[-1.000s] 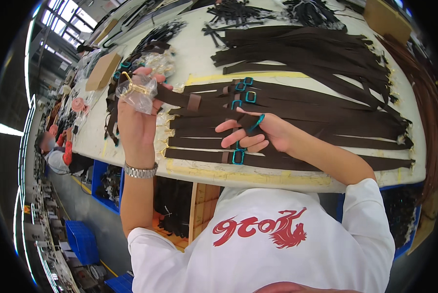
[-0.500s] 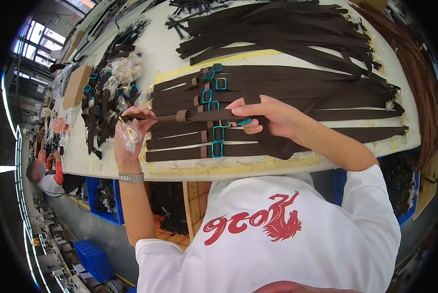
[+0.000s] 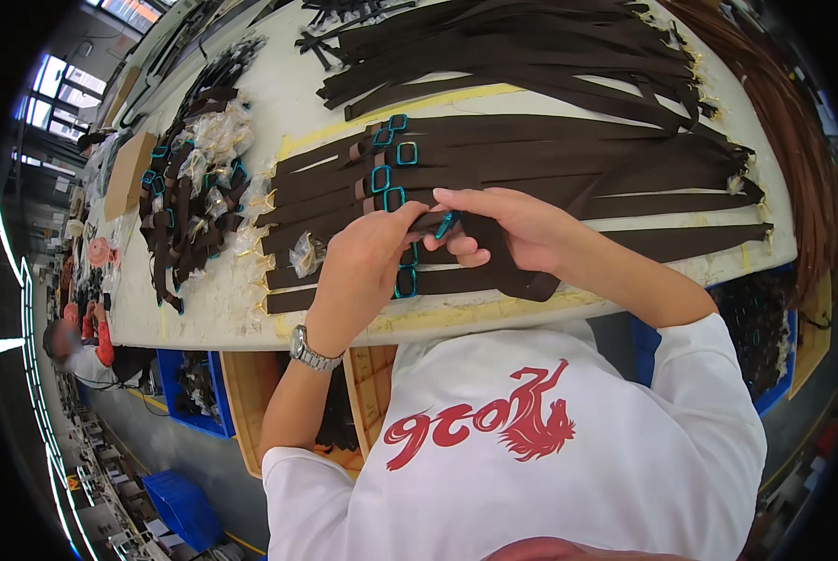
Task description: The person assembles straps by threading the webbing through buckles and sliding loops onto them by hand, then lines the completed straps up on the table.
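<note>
Both my hands meet over a row of dark brown straps (image 3: 522, 140) laid side by side on the table. A blue-filmed buckle (image 3: 448, 224) on one strap is between my fingertips. My left hand (image 3: 363, 257) pinches that strap just left of the buckle. From the other side my right hand (image 3: 517, 224) grips it close to the buckle, and a loose length of strap (image 3: 523, 283) hangs below. Beside my left wrist lies a small clear plastic wrapper (image 3: 307, 254). The other straps carry blue-filmed buckles (image 3: 407, 153) and have gold clasps (image 3: 267, 201) at their left ends.
A pile of brown straps (image 3: 503, 56) lies at the back. More straps with wrapped hardware (image 3: 218, 140) heap up at the left, beside a cardboard piece (image 3: 130, 175). Blue crates (image 3: 194, 393) stand below the table edge. Another person (image 3: 92, 351) sits at far left.
My left hand has moved right along the strap, from its clasp end to the buckle beside my right hand. The plastic wrapper now rests on the straps. The view has shifted slightly.
</note>
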`<state>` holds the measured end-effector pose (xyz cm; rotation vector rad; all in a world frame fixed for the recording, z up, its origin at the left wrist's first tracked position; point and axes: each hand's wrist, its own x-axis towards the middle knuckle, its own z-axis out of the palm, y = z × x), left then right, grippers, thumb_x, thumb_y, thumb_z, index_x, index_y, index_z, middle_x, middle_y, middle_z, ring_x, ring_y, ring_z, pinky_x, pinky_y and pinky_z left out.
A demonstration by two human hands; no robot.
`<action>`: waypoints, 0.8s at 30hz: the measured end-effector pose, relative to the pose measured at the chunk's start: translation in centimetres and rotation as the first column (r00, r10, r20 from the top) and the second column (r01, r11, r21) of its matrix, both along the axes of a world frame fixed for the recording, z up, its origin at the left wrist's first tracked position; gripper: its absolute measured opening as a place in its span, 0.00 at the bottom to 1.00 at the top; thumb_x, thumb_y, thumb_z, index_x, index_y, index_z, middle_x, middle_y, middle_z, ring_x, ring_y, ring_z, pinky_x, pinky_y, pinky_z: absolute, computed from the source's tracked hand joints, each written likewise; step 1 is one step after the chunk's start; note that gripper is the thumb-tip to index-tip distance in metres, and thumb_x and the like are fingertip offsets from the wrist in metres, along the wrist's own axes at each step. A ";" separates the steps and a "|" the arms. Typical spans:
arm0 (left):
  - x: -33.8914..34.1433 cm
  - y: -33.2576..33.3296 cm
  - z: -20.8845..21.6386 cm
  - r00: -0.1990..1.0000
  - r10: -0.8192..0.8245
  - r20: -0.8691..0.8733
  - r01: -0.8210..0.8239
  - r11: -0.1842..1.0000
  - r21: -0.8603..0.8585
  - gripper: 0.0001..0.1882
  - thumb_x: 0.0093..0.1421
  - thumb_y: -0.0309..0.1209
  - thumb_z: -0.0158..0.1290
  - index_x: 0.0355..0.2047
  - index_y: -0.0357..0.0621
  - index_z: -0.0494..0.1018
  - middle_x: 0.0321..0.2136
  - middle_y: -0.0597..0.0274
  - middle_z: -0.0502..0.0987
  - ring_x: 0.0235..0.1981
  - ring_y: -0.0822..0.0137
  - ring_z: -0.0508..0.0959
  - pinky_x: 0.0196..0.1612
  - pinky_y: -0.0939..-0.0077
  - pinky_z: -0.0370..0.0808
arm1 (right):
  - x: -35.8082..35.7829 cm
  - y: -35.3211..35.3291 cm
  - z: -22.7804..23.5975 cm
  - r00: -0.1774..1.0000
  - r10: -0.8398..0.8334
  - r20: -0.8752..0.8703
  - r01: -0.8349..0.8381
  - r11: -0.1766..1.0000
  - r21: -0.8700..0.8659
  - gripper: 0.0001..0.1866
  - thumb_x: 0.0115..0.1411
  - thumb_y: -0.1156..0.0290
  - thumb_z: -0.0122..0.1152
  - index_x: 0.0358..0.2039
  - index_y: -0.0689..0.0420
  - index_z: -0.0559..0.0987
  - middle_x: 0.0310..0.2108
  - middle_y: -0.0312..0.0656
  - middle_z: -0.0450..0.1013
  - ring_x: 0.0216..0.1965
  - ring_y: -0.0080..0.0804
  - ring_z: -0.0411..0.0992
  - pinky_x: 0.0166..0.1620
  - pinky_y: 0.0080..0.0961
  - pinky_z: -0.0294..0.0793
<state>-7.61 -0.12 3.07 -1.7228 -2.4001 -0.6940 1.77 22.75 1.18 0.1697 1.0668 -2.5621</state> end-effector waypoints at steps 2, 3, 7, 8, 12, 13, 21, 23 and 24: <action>-0.4 0.2 -0.4 0.919 0.043 0.393 -0.080 0.994 0.079 0.19 0.67 0.17 0.57 0.58 0.37 0.80 0.41 0.48 0.86 0.39 0.56 0.88 0.45 0.64 0.83 | 0.9 0.4 -0.1 0.989 -0.048 0.138 0.063 0.992 -0.107 0.17 0.74 0.60 0.67 0.49 0.64 0.82 0.42 0.50 0.83 0.28 0.19 0.70 0.27 0.20 0.68; -0.3 0.5 -0.5 0.918 0.035 0.394 -0.070 0.995 0.076 0.19 0.67 0.17 0.57 0.58 0.37 0.80 0.41 0.48 0.86 0.39 0.56 0.88 0.45 0.64 0.83 | 1.3 0.6 -0.2 0.989 -0.057 0.139 0.072 0.991 -0.109 0.17 0.74 0.60 0.67 0.49 0.64 0.82 0.42 0.50 0.83 0.28 0.19 0.70 0.27 0.20 0.68; 0.3 1.5 -1.2 0.956 0.027 0.291 -0.089 0.975 0.204 0.17 0.68 0.16 0.54 0.55 0.37 0.81 0.37 0.50 0.87 0.35 0.58 0.88 0.42 0.67 0.83 | 2.3 0.9 0.0 0.993 -0.117 -0.027 0.118 0.991 0.066 0.18 0.75 0.61 0.65 0.52 0.64 0.79 0.39 0.52 0.83 0.23 0.18 0.65 0.27 0.18 0.64; 0.3 1.6 -1.4 0.964 0.030 0.265 -0.095 0.966 0.239 0.18 0.66 0.15 0.53 0.55 0.39 0.81 0.36 0.51 0.86 0.36 0.55 0.88 0.43 0.65 0.83 | 2.5 0.8 0.1 0.987 -0.127 -0.102 0.138 0.984 0.116 0.17 0.75 0.62 0.66 0.51 0.64 0.78 0.40 0.54 0.83 0.22 0.17 0.64 0.27 0.17 0.64; 0.5 1.9 -1.4 0.967 0.046 0.252 -0.104 0.969 0.222 0.18 0.66 0.15 0.54 0.55 0.40 0.81 0.37 0.50 0.86 0.37 0.53 0.87 0.43 0.63 0.83 | 2.9 0.6 0.2 0.970 -0.207 -0.131 0.229 0.954 0.191 0.15 0.72 0.65 0.69 0.50 0.63 0.77 0.41 0.56 0.83 0.20 0.16 0.63 0.25 0.16 0.61; 0.7 1.8 -1.6 0.968 0.074 0.239 -0.126 0.969 0.211 0.18 0.65 0.16 0.56 0.54 0.41 0.81 0.38 0.51 0.86 0.39 0.51 0.87 0.44 0.62 0.82 | 3.0 0.6 0.1 0.960 -0.233 -0.154 0.263 0.939 0.222 0.16 0.71 0.67 0.70 0.50 0.62 0.77 0.40 0.55 0.84 0.20 0.16 0.63 0.25 0.16 0.61; 1.9 1.6 0.0 0.976 -0.008 0.218 -0.030 0.985 0.172 0.30 0.57 0.16 0.66 0.62 0.43 0.78 0.51 0.52 0.85 0.50 0.54 0.85 0.49 0.65 0.82 | 3.9 0.2 1.3 0.946 -0.178 -0.269 0.296 0.813 0.501 0.16 0.68 0.68 0.72 0.52 0.61 0.79 0.32 0.37 0.82 0.23 0.13 0.66 0.25 0.15 0.60; 2.1 1.6 0.4 0.969 -0.065 0.239 0.025 0.985 0.168 0.33 0.54 0.19 0.69 0.63 0.42 0.77 0.54 0.53 0.84 0.53 0.53 0.84 0.54 0.63 0.81 | 4.0 0.2 1.3 0.938 -0.144 -0.314 0.310 0.755 0.579 0.16 0.67 0.70 0.73 0.52 0.61 0.81 0.32 0.32 0.80 0.26 0.12 0.68 0.27 0.15 0.64; 2.2 1.5 0.5 0.969 -0.062 0.241 0.021 0.986 0.168 0.33 0.54 0.19 0.69 0.63 0.42 0.77 0.54 0.53 0.84 0.53 0.53 0.84 0.54 0.63 0.81 | 4.1 0.0 1.3 0.940 -0.142 -0.312 0.306 0.755 0.579 0.16 0.67 0.70 0.73 0.52 0.61 0.81 0.32 0.32 0.80 0.26 0.12 0.68 0.27 0.15 0.64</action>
